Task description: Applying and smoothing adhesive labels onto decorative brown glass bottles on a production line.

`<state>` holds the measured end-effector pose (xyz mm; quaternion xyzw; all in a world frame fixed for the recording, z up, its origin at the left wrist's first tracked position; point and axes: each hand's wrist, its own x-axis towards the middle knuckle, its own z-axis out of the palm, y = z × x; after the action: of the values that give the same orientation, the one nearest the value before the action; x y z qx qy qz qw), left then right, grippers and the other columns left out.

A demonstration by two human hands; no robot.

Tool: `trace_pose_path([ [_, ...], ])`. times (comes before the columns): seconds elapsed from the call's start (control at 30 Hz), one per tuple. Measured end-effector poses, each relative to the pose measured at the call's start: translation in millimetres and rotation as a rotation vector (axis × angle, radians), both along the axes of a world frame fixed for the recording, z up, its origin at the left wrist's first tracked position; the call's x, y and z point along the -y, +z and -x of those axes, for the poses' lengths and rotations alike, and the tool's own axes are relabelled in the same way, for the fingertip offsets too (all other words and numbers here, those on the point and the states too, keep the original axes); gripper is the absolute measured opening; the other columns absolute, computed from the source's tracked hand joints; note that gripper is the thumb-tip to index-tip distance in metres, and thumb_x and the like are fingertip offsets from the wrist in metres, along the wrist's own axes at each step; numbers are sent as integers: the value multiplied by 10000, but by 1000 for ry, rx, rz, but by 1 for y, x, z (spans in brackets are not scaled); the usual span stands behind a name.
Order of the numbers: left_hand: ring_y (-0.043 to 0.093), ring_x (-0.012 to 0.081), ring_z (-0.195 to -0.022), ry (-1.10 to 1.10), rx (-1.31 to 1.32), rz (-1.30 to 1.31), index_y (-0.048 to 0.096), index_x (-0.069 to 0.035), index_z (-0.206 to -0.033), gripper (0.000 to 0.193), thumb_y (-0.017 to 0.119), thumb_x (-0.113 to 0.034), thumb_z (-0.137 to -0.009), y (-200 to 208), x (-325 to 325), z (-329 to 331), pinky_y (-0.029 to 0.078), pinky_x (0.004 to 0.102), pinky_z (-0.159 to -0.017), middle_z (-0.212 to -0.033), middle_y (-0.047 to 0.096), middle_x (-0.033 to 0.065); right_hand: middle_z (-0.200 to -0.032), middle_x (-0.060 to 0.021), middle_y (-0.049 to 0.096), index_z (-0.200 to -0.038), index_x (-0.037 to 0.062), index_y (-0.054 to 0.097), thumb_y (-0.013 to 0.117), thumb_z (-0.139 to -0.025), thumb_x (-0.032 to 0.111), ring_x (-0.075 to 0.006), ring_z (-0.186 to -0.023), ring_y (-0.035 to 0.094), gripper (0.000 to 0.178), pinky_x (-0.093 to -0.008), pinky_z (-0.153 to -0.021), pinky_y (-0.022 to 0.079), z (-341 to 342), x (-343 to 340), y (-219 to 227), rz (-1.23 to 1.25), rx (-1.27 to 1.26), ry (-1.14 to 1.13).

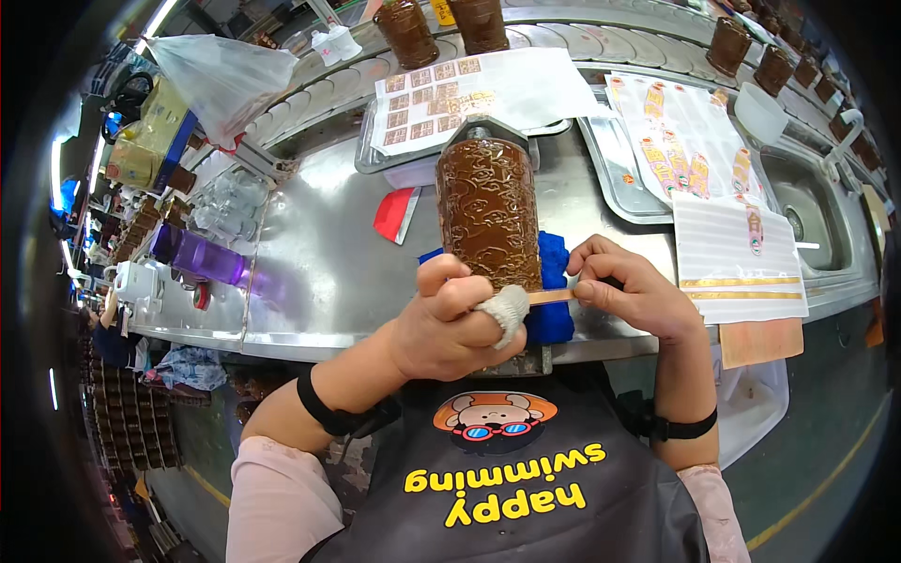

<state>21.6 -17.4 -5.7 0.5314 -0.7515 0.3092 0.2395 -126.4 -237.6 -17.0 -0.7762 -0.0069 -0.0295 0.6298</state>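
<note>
My left hand [449, 324] grips the brown embossed bottle [488, 214] upright at the steel counter's [328, 253] near edge; my right hand [631, 293] pinches a gold label strip [552, 296] against its base.

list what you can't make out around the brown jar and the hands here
- Head view: the brown jar's base, hidden behind the left hand.
- Gold strip: its right end, covered by the right hand.
- Blue cloth: mostly hidden by jar and hands.
- Label sheets: print too small.
- Jars at top: cut off by the edge.
</note>
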Motion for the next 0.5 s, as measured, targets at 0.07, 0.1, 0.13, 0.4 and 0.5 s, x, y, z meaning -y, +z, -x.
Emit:
trace_pose_path([
  [0.07,423,210,-917,-26,-2,-14,611,-235,-721,239,701,-155,-514,-1,3,-1,337,445,-780,-1048,559,-73,-981,-65,523,-890,-29,607,642,-912,209,-136,-875,503,242,-258,-767,430,1,-1,-1,5,11,-1],
  [0.1,418,213,-928,-54,-5,-28,612,-233,-720,232,701,-163,-517,-2,3,-2,340,446,-774,-1059,555,-66,-1006,-58,512,-839,-7,591,637,-915,217,-124,-879,482,240,-251,-767,413,0,-2,0,-20,-12,5],
  [0.13,418,213,-928,-59,-5,-29,612,-233,-720,232,701,-163,-517,-4,3,-2,340,446,-774,-1059,555,-66,-1031,-50,502,-787,15,576,632,-917,224,-112,-883,462,253,-243,-766,396,1,-2,0,-44,-34,4],
  [0.4,419,225,-924,49,-56,37,611,-227,-712,222,705,-166,-521,-6,-6,-1,341,441,-787,-1062,534,-63,-1032,-50,503,-799,8,578,628,-921,249,-111,-893,462,274,-242,-770,397,-3,-4,3,-34,-34,30],
  [0.5,421,221,-920,28,-33,-23,617,-233,-722,244,716,-162,-510,-2,-2,2,336,438,-802,-1017,524,-72,-1029,-52,504,-796,8,577,630,-919,252,-116,-894,463,278,-247,-775,398,-2,-4,2,-35,-32,25],
])
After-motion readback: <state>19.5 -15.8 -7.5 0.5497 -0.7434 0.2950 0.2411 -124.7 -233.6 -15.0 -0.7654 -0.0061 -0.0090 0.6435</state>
